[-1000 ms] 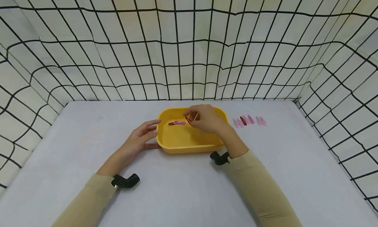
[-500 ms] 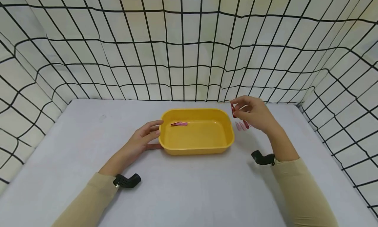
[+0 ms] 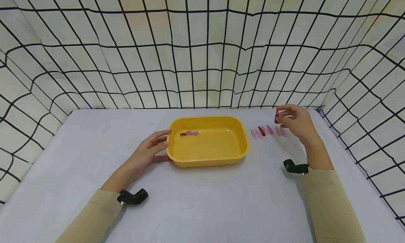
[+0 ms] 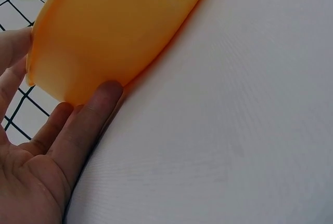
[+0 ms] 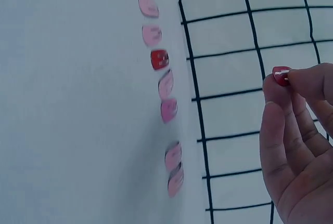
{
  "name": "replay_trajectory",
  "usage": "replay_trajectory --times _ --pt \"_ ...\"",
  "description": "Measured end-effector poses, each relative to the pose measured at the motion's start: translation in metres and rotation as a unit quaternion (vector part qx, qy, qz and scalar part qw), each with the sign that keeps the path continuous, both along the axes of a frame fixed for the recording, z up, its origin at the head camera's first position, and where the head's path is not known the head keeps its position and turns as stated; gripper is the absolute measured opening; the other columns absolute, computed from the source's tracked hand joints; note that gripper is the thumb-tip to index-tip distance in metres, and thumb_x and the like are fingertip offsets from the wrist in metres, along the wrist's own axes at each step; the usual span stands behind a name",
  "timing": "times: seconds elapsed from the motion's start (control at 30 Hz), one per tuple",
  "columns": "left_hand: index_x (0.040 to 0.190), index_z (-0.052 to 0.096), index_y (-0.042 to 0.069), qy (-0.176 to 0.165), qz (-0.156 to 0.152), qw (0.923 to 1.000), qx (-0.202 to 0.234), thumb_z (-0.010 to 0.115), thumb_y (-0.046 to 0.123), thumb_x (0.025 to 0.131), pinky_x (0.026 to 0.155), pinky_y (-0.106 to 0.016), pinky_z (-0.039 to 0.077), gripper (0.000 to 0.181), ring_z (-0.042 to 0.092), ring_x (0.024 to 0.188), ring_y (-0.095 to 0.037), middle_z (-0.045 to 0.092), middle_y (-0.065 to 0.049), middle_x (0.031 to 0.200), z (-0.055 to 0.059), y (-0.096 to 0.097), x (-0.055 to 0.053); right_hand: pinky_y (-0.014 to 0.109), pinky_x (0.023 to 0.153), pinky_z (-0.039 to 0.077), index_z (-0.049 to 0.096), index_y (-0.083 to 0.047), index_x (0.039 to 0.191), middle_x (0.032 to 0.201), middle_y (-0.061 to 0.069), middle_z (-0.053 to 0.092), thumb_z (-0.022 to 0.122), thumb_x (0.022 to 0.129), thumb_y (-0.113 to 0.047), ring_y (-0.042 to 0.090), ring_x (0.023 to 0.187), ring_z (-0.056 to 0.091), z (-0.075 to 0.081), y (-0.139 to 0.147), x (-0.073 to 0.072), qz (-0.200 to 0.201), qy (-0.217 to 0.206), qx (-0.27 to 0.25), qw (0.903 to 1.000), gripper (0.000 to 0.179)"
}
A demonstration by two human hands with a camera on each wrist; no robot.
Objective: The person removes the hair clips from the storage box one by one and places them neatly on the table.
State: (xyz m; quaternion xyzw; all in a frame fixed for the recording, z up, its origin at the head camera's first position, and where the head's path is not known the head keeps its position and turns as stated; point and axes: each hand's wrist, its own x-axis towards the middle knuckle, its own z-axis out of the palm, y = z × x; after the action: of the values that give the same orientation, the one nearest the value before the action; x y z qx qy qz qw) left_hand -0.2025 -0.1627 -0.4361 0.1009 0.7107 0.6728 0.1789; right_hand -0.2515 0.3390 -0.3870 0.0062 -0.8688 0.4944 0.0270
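A yellow tray (image 3: 207, 158) stands on the white table. My left hand (image 3: 148, 150) rests at its left side, fingertips at the rim and thumb low on the wall. In the left wrist view, the fingers lie fairly straight against the tray. My right hand (image 3: 299, 125) pinches a red snap hair clip (image 5: 281, 75) between thumb and fingertips, raised over the table's back right. Below it lies a row of several hair clips, pink ones and one red clip (image 3: 261, 131). Inside the tray, a few red and pink hair clips (image 3: 191, 133) lie together at the left.
A black grid (image 3: 207, 57) over a white backing rises behind the table (image 3: 202, 201) and along both sides. In the row right of the tray, a gap separates two pale pink clips (image 3: 281, 131) from the others.
My right hand has lifted the red hair clip out of the tray and carried it right, past the row of clips. The left hand stays at the tray's left side.
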Motion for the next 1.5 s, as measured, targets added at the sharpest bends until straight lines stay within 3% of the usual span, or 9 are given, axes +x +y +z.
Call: replay_trajectory --times 0.17,0.33,0.53,0.83,1.3,1.5 --pt "0.151 0.038 0.013 0.004 0.000 1.0000 0.005 0.055 0.029 0.103 0.090 -0.042 0.059 0.053 0.057 0.121 -0.022 0.037 -0.015 0.152 0.000 0.000 0.000 0.018 0.075 0.058 0.055 -0.011 0.138 0.114 0.012 0.061 0.062 0.099 -0.019 0.003 0.087 0.068 -0.005 0.015 -0.003 -0.027 -0.010 0.026 0.9993 0.040" --pt "0.151 0.037 0.012 0.005 -0.003 1.0000 0.004 0.055 0.029 0.104 0.090 -0.043 0.059 0.053 0.057 0.122 -0.023 0.037 -0.015 0.152 0.000 0.000 -0.001 0.017 0.072 0.057 0.055 -0.009 0.138 0.116 0.013 0.060 0.061 0.099 -0.018 0.011 0.091 0.065 -0.012 0.027 -0.004 -0.049 -0.025 0.065 0.9964 0.041" --pt "0.151 0.038 0.014 0.001 -0.005 1.0000 0.003 0.055 0.029 0.104 0.090 -0.042 0.058 0.053 0.057 0.121 -0.023 0.037 -0.015 0.152 0.000 0.001 -0.001 0.021 0.068 0.055 0.058 -0.007 0.134 0.116 0.017 0.063 0.065 0.096 -0.015 0.011 0.085 0.065 -0.021 0.038 -0.001 -0.045 -0.040 0.119 0.9910 0.040" --pt "0.151 0.038 0.014 0.001 -0.003 1.0000 -0.002 0.055 0.031 0.103 0.091 -0.042 0.058 0.053 0.056 0.122 -0.025 0.037 -0.014 0.152 -0.001 0.001 -0.001 0.022 0.065 0.051 0.060 -0.006 0.132 0.115 0.019 0.065 0.064 0.096 -0.019 0.016 0.082 0.062 -0.030 0.049 -0.001 -0.044 -0.073 0.158 0.9838 0.038" --pt "0.150 0.039 0.015 0.005 -0.004 1.0000 -0.003 0.055 0.029 0.104 0.090 -0.043 0.058 0.051 0.056 0.123 -0.024 0.037 -0.015 0.152 -0.001 0.000 -0.001 0.027 0.071 0.048 0.059 -0.006 0.133 0.117 0.020 0.066 0.061 0.097 -0.020 0.022 0.088 0.059 -0.038 0.057 -0.005 -0.037 -0.147 0.159 0.9754 0.039" --pt "0.151 0.038 0.014 0.006 -0.001 0.9999 -0.008 0.054 0.030 0.104 0.090 -0.041 0.058 0.052 0.057 0.122 -0.022 0.037 -0.014 0.152 -0.002 0.001 -0.002 0.028 0.069 0.049 0.059 -0.007 0.134 0.115 0.019 0.066 0.059 0.097 -0.022 0.024 0.088 0.060 -0.032 0.054 -0.004 -0.039 -0.136 0.162 0.9765 0.040"
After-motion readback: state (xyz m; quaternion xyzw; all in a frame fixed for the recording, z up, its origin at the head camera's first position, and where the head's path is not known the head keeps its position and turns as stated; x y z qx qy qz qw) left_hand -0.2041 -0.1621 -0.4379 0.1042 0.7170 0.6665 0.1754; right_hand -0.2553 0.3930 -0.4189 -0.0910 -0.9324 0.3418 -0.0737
